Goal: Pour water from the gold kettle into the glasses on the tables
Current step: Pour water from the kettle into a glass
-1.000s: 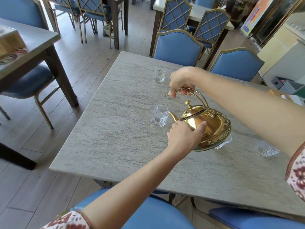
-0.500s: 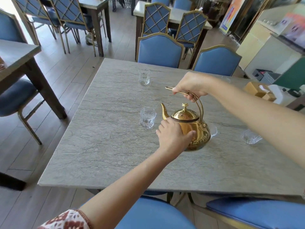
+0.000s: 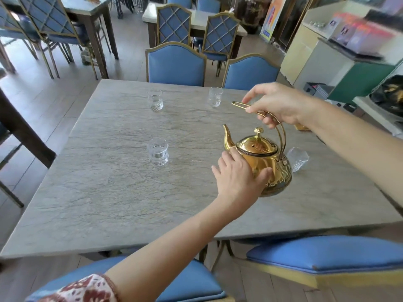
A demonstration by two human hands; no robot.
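Observation:
The gold kettle (image 3: 265,162) is upright just above the grey stone table (image 3: 122,192), spout pointing left. My right hand (image 3: 275,105) grips its arched wire handle from above. My left hand (image 3: 238,175) rests flat against the kettle's near side. A glass with water (image 3: 157,151) stands left of the spout. Two more glasses, one (image 3: 155,100) at the far middle and another (image 3: 215,97) to its right, stand near the far edge. One more glass (image 3: 297,159) sits partly hidden behind the kettle.
Two blue chairs (image 3: 176,63) stand at the table's far side and two blue seats (image 3: 327,255) at the near edge. Another table (image 3: 26,131) is at the left. A counter with boxes (image 3: 340,62) is at the right.
The kettle tipped back from pouring into the near glass to upright and moved right, away from that glass. My view shifted, bringing the far right glass into sight.

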